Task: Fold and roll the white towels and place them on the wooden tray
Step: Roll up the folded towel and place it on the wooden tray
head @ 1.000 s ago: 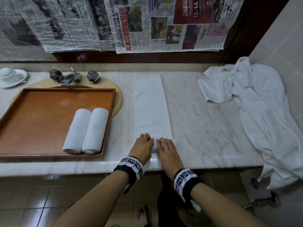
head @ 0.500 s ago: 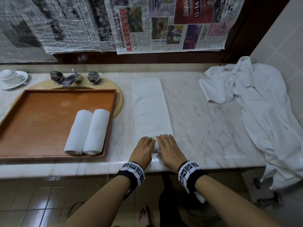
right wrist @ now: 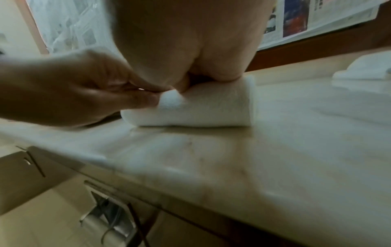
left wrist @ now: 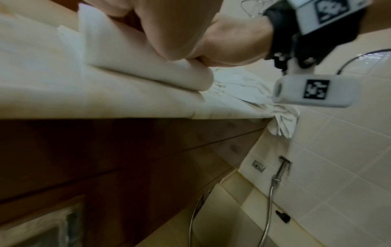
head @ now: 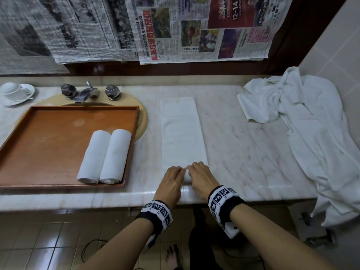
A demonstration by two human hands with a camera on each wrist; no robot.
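A folded white towel lies as a long strip on the marble counter. Its near end is turned into a small roll. My left hand and right hand sit side by side on that roll, fingers curled over it. In the right wrist view my left hand pinches the roll's end. To the left stands the wooden tray, holding two rolled white towels along its right side.
A heap of loose white towels covers the counter's right end and hangs over its edge. A faucet and basin rim lie behind the tray, with a cup and saucer at far left. Newspapers hang on the back wall.
Both hands have moved a little away from the counter's front edge, turning the towel's near end over into a thicker roll. The tray and the heap have not moved.
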